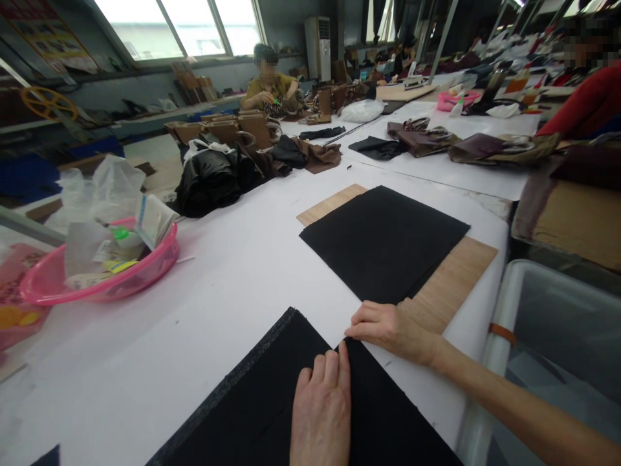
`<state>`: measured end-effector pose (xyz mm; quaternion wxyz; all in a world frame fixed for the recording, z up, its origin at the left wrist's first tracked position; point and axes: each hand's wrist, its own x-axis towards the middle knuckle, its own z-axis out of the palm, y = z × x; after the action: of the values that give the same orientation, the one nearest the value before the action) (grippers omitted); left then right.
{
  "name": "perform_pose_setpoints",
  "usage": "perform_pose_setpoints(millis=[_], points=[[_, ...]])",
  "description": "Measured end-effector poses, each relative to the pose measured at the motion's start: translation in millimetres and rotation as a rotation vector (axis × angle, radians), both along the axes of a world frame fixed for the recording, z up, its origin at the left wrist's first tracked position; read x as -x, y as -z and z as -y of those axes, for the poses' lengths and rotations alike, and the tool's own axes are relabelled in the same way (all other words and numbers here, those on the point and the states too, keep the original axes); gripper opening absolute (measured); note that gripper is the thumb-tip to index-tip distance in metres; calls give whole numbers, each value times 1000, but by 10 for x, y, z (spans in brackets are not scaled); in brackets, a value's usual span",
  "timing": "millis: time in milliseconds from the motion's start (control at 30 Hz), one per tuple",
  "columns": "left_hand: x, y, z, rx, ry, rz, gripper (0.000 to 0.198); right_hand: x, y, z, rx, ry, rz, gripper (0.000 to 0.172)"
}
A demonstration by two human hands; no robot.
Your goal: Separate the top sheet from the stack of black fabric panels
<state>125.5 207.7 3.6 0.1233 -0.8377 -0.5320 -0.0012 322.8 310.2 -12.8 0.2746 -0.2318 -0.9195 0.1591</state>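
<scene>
A stack of black fabric sheets [252, 401] lies on the white table [204, 304] right in front of me. My left hand [321, 408] rests flat on top of it, fingers stretched out together. My right hand [388, 329] reaches in from the right and its fingertips pinch the far corner of the top black sheet. Beyond them a second pile of black sheets [383, 243] lies on a thin wooden board [451, 278].
A pink basin [104, 278] with plastic bags and small items stands at the left. Black bags [208, 178], brown leather pieces and handbags [422, 137] lie further back. A seated person [269, 87] works at the far end. A grey bin [557, 323] stands at the right.
</scene>
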Motion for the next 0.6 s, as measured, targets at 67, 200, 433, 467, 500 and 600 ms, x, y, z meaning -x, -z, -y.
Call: perform_pose_setpoints(millis=[67, 200, 433, 467, 500, 600], points=[[-3, 2, 1, 2, -7, 0, 55, -6, -22, 15, -45, -13, 62, 22], [-11, 1, 0, 0, -9, -12, 55, -2, -27, 31, -132, -21, 134, 22], [-26, -29, -14, 28, -26, 2, 53, 19, -5, 51, -145, -29, 161, 26], [-33, -32, -15, 31, -29, 5, 53, 20, -2, 53, -139, -32, 162, 27], [-41, -34, -16, 36, -34, 7, 54, 20, 0, 55, -134, -31, 162, 27], [-67, -31, -24, 49, -45, 9, 54, 23, 6, 55, -132, -25, 164, 25]])
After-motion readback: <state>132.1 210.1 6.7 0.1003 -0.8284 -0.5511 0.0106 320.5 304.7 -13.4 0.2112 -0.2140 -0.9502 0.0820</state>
